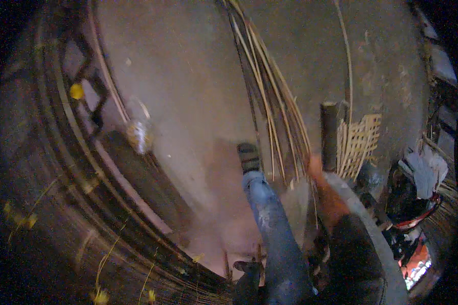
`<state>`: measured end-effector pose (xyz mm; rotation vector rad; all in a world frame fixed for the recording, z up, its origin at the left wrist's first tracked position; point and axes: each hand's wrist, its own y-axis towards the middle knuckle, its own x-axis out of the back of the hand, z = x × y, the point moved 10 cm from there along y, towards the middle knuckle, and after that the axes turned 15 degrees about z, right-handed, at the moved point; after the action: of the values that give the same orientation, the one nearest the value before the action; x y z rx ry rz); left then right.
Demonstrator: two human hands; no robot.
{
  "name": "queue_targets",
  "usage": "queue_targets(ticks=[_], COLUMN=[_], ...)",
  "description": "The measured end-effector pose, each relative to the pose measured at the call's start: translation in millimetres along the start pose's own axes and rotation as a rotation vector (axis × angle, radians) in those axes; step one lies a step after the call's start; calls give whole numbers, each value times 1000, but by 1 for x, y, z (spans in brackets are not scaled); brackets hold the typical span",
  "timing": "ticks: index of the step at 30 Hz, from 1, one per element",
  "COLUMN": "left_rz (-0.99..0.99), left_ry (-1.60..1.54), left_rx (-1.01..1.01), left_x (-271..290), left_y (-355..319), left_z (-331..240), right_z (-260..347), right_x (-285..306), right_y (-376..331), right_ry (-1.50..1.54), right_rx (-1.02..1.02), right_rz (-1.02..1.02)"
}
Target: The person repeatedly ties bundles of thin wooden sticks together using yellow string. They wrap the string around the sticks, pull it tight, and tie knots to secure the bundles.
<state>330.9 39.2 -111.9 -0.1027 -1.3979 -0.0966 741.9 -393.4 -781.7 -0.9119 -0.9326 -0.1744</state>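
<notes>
Your right hand [318, 170] is blurred at the foot of the long bamboo strips [269, 107]; it seems to touch them, but I cannot tell whether it is closed on them or spread. Your left hand is not in view. The strips fan up across the concrete floor [188, 76]. Just right, past a dark post [328, 134], lies a small woven panel [361, 137], only partly woven by the look of it; most strips lie loose.

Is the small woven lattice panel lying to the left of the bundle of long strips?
No, the woven lattice panel lies to the right of the bundle of long strips, beside a dark upright post.
</notes>
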Motion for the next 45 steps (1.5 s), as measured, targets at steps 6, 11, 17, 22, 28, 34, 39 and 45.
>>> queue_targets(ticks=[6, 11, 17, 22, 28, 34, 39, 45], left_rz=[183, 304, 991, 968, 619, -18, 454, 246], left_ry=[363, -603, -1638, -1762, -1403, -974, -1303, -1456], left_rx=[80, -393, -193, -139, -201, -150, -30, -57], left_x=[47, 30, -27, -6, 91, 156, 55, 29], left_y=[-40, -137, -397, -445, -519, -541, -538, -557], left_z=[15, -4, -52, 82, 240, 289, 299, 314], right_z=[209, 357, 574, 653, 683, 689, 692, 682], right_x=[224, 433, 635, 539, 415, 353, 344, 310], right_y=[-211, -233, -306, -361, -499, -508, -572, -601], right_ry=[630, 880, 1175, 970, 1068, 1002, 1041, 1011], right_rx=[-62, 244, 467, 525, 571, 464, 546, 500], right_rz=[-124, -568, -498, -621, -404, -241, -358, -245])
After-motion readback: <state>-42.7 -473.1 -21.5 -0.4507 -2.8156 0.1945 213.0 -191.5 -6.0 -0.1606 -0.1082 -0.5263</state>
